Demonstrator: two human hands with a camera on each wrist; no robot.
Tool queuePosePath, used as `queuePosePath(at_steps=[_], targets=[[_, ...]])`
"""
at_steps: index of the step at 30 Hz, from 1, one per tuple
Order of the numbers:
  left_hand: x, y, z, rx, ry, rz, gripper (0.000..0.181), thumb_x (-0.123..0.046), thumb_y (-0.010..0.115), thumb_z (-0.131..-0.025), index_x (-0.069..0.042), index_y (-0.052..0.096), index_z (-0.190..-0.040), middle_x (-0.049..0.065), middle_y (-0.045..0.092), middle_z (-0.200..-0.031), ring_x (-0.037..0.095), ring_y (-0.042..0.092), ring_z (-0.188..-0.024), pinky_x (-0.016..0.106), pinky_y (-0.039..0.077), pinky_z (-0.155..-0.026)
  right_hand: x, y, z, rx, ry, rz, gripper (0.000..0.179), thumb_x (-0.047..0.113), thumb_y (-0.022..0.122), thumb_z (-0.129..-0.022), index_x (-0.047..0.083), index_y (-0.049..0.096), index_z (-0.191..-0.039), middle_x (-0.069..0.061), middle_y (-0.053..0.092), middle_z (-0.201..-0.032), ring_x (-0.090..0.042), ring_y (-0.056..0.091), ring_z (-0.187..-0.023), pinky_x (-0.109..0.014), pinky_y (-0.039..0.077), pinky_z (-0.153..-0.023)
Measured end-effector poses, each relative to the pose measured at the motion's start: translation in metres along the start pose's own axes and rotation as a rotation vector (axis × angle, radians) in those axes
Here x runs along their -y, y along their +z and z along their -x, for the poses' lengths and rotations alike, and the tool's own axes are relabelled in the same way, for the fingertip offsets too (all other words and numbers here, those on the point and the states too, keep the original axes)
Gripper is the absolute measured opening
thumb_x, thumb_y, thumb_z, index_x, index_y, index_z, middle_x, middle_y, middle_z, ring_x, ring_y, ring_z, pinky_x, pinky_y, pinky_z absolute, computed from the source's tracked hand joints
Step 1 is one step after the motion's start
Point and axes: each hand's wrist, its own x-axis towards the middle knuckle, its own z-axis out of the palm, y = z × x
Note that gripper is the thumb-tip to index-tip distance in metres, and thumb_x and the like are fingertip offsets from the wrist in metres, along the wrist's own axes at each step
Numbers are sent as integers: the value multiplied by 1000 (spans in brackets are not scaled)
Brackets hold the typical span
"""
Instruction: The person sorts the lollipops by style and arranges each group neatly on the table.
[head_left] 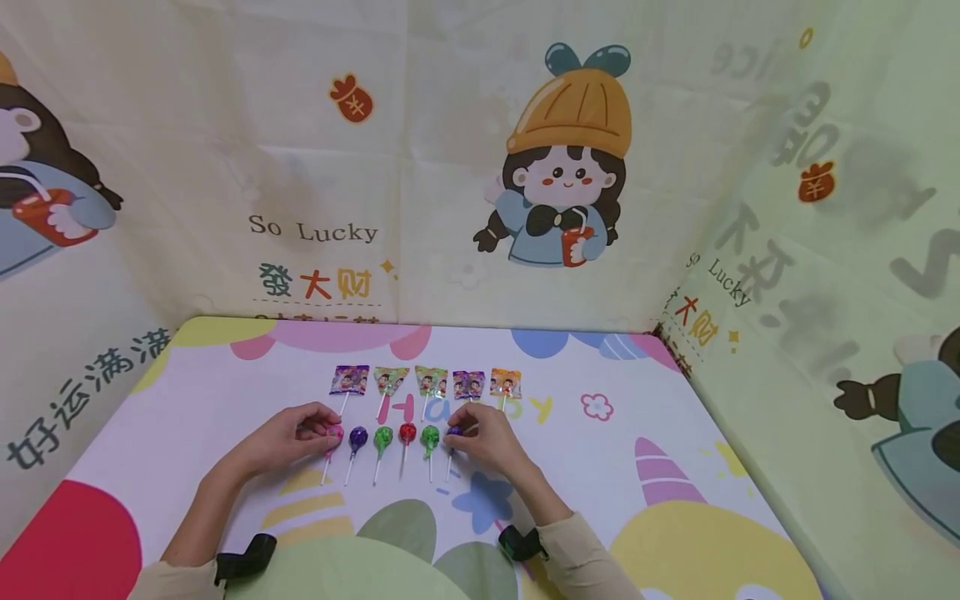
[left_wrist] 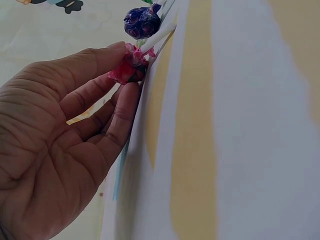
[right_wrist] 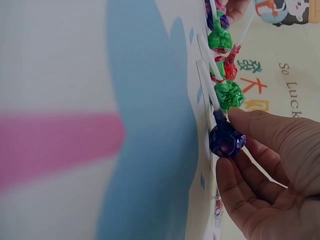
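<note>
My left hand (head_left: 288,437) pinches the pink-wrapped lollipop (left_wrist: 127,70) at the left end of the front row, thumb and fingers on its head. At the row's right end, my right hand (head_left: 489,435) holds a dark purple lollipop (right_wrist: 227,140) by its head between thumb and fingers. Between the hands lie a purple lollipop (head_left: 357,437), a green one (head_left: 383,437), a red one (head_left: 407,432) and another green one (head_left: 430,437). All their white sticks point toward me.
Behind this row lies a second row of lollipops in flat printed wrappers, from a purple packet (head_left: 349,380) to an orange packet (head_left: 506,383). A printed cloth (head_left: 585,467) covers the table. Cartoon-printed curtains (head_left: 420,167) stand behind and on both sides.
</note>
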Motion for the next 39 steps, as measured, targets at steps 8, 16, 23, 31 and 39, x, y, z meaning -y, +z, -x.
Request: queuePosePath(at_steps=[8, 16, 23, 31, 39], targets=[[0, 1, 1, -5, -9, 6, 34, -26, 77, -93, -4, 65, -116, 3, 64, -99, 21, 57, -93, 22, 52, -78, -1, -1, 0, 9, -5, -5, 18, 13, 82, -88, 8, 70, -101, -1, 71, -97, -13, 66, -89, -26, 58, -82], [1, 1, -1, -2, -10, 9, 34, -24, 78, -92, -3, 64, -116, 3, 64, -98, 21, 57, -92, 21, 52, -77, -1, -2, 1, 12, -12, 0, 18, 13, 81, -88, 9, 70, -101, -1, 71, -97, -13, 65, -88, -24, 57, -81], [-2, 1, 0, -1, -12, 8, 35, -24, 78, -92, -3, 64, -117, 3, 64, -98, 21, 56, -91, 21, 52, -77, 0, -2, 2, 13, -15, 1, 20, 13, 82, -88, 8, 70, -102, -2, 71, -99, -15, 66, -89, -25, 57, -82], [-5, 0, 2, -1, -11, 1, 36, -24, 78, -92, -2, 64, -117, 2, 65, -99, 18, 57, -90, 21, 52, -76, -1, -3, 2, 7, -14, 6, 20, 14, 82, -87, 9, 70, -102, -2, 71, -100, -15, 67, -91, -25, 57, -81], [-5, -2, 1, 2, -19, -1, 35, -25, 77, -93, -3, 64, -117, 2, 65, -99, 19, 58, -92, 22, 53, -78, -1, -4, 3, 3, -13, 10, 21, 14, 83, -87, 9, 70, -102, -1, 71, -100, -16, 67, -91, -26, 58, -82]])
